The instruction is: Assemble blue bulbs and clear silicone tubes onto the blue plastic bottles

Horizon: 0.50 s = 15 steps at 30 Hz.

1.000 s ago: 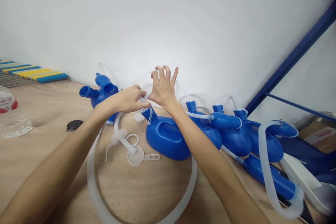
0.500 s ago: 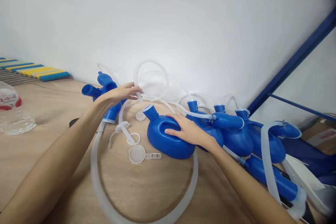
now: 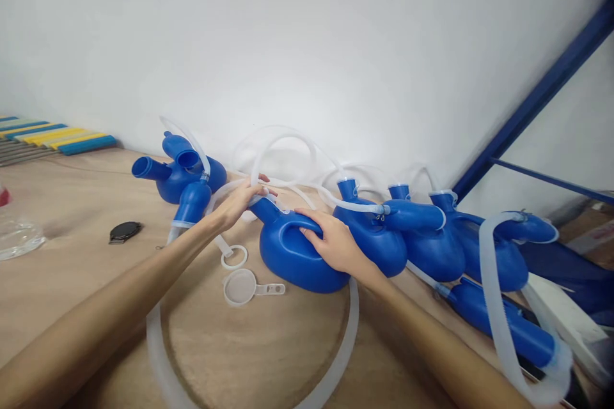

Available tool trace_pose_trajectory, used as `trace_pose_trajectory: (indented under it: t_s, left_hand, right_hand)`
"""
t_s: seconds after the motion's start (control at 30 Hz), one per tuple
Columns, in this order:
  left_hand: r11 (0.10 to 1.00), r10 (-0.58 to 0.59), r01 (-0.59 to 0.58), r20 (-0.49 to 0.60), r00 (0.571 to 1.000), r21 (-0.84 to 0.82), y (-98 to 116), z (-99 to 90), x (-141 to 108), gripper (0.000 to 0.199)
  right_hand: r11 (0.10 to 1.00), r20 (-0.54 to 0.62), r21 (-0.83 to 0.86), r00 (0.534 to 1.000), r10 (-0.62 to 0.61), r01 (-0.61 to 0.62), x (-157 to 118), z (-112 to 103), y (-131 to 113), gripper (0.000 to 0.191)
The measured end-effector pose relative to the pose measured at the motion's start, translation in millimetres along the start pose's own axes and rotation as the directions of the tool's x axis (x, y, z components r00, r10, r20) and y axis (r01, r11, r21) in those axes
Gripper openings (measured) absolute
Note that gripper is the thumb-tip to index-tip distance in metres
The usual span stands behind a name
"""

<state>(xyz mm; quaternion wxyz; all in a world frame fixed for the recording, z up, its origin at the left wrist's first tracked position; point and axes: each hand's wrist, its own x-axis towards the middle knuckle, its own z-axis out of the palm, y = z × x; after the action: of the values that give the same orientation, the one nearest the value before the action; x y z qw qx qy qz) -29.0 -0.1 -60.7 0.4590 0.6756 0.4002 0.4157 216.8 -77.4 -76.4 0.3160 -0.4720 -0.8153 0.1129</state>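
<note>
A blue urinal bottle (image 3: 295, 262) lies on the wooden table with its neck pointing up to the left. My right hand (image 3: 336, 239) is wrapped over its handle, the thumb at the handle opening. At the bottle's mouth, my left hand (image 3: 244, 199) closes around the lower end of a translucent hose (image 3: 275, 138), which arches up behind it. The fingers partly cover the mouth, so I cannot tell how far the hose end is in. In front lie a clear cap with a strap (image 3: 240, 287) and a white ring (image 3: 235, 257).
More blue bottles (image 3: 369, 239) with hoses line the right side. Others (image 3: 192, 172) stand at the left. A large hose loop (image 3: 336, 358) lies in front. Further left are a black round object (image 3: 125, 231) and a clear plastic bottle (image 3: 19, 236). A white wall rises behind.
My left hand has brought the hose end down and right to the bottle's mouth. My right hand stays on the handle. The view has shifted slightly.
</note>
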Motion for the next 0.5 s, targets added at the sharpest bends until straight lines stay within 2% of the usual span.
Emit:
trace_pose_trajectory:
  t_s: [0.03, 0.1, 0.23, 0.3, 0.37, 0.43, 0.5]
  left_hand:
    - [0.995, -0.029, 0.025, -0.044, 0.999, -0.093, -2, 3.8, -2, 0.048]
    - [0.991, -0.04, 0.024, -0.116, 0.992, -0.129, -4, 11.3, -4, 0.055]
    - [0.985, -0.024, -0.01, -0.191, 0.981, -0.173, -7, 22.4, -6, 0.048]
    - [0.995, 0.007, -0.029, -0.234, 0.972, -0.092, -7, 26.0, -6, 0.042]
    - [0.997, 0.056, -0.034, -0.302, 0.952, 0.075, -6, 29.2, -8, 0.039]
    - [0.97, 0.116, -0.023, -0.376, 0.919, 0.244, -6, 32.2, -10, 0.037]
    - [0.943, 0.169, -0.026, -0.407, 0.897, 0.333, -6, 34.4, -12, 0.035]
  right_hand:
    - [1.0, -0.003, 0.005, 1.0, 0.001, -0.001, 1, 0, 0, 0.04]
    - [1.0, -0.013, 0.016, 1.0, -0.001, 0.001, 2, 1, -1, 0.039]
    - [1.0, -0.026, 0.002, 0.999, 0.025, -0.025, 4, 1, -5, 0.038]
    - [0.999, -0.014, -0.006, 0.999, 0.041, -0.041, 5, 1, -5, 0.038]
    - [0.999, 0.008, -0.01, 0.999, 0.053, -0.053, 5, 1, -5, 0.039]
    - [0.998, 0.03, -0.012, 0.998, 0.058, -0.057, 5, 0, -4, 0.039]
    - [0.998, 0.054, -0.02, 0.996, 0.066, -0.065, 4, -2, -5, 0.041]
